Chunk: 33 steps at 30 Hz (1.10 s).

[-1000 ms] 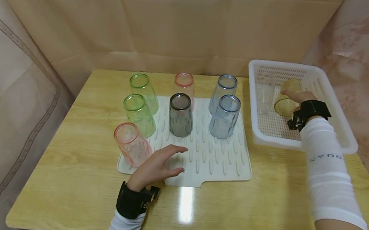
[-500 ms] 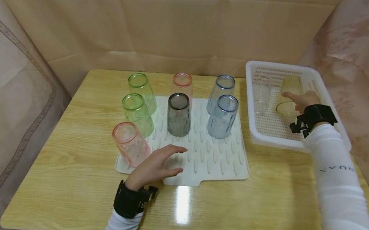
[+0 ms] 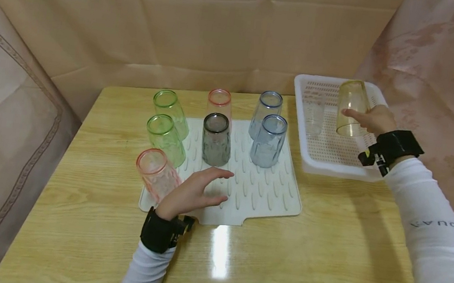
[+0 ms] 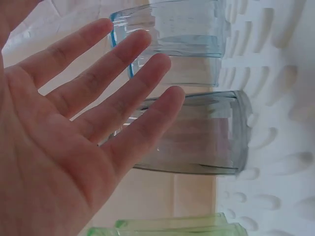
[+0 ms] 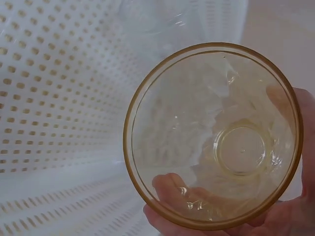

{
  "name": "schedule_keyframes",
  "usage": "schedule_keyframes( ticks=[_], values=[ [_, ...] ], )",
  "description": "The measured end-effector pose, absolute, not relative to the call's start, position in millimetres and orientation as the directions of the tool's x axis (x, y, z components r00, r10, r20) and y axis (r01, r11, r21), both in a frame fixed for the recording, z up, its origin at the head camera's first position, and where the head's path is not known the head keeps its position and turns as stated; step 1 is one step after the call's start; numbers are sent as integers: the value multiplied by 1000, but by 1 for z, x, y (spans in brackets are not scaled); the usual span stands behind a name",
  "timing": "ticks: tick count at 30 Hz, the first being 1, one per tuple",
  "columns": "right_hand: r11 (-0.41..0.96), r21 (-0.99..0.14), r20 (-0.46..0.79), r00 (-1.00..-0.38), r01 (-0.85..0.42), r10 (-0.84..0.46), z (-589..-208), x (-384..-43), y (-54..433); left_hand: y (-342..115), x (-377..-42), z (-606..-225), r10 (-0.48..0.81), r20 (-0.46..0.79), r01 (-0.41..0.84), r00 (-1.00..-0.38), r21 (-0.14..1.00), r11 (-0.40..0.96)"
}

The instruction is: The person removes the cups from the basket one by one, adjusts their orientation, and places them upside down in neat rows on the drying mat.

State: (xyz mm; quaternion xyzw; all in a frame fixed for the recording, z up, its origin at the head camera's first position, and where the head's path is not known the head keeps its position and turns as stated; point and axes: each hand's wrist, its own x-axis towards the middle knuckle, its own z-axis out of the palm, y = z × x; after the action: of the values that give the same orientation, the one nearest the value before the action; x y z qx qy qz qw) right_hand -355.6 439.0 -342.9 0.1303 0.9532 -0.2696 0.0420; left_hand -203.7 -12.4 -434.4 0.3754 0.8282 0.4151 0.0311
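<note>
In the head view my right hand (image 3: pixel 376 120) holds a yellow-tinted glass (image 3: pixel 351 97) above the white basket (image 3: pixel 322 168), fingers and thumb round its side. The right wrist view looks into the mouth of this yellow glass (image 5: pixel 182 123), with fingers behind the clear wall. A clear glass (image 3: pixel 313 114) lies in the basket's left part. My left hand (image 3: pixel 192 191) hovers over the white drying mat (image 3: pixel 265 195), fingers extended and thumb apart, holding nothing. Close to it are a pink glass (image 3: pixel 159 176) and a smoky grey glass (image 3: pixel 216 142); the left wrist view shows the grey glass (image 4: pixel 211 137) beyond the fingers.
Two green glasses (image 3: pixel 168 142) stand at the mat's left side. A pink-rimmed glass (image 3: pixel 219 103) is behind the grey one, and two bluish glasses (image 3: pixel 268 144) stand at the right. The wooden table (image 3: pixel 88 219) ends at cloth hangings (image 3: pixel 194 25).
My right hand has raised the yellow glass from the basket floor, tipping it more upright. The left hand keeps almost the same place and pose. The head view has shifted slightly.
</note>
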Motion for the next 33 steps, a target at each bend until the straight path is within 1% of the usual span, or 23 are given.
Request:
schedule_keyframes(
  ticks=[4, 13, 23, 33],
  values=[
    [818, -524, -142, -971, 239, 193, -330, -346, 437, -8, -214, -426, 659, 260, 608, -706, 699, 375],
    [842, -522, -76, -991, 136, 113, -309, -328, 415, -1, -231, -414, 702, 255, 638, -666, 681, 358],
    [820, -572, -15, -1000, 22, 17, -299, -311, 390, 4, -245, -405, 699, 268, 655, -663, 661, 367],
    [830, -558, 14, -1000, -30, -27, -295, -300, 368, 4, -250, -394, 708, 251, 651, -660, 662, 372]
  ],
)
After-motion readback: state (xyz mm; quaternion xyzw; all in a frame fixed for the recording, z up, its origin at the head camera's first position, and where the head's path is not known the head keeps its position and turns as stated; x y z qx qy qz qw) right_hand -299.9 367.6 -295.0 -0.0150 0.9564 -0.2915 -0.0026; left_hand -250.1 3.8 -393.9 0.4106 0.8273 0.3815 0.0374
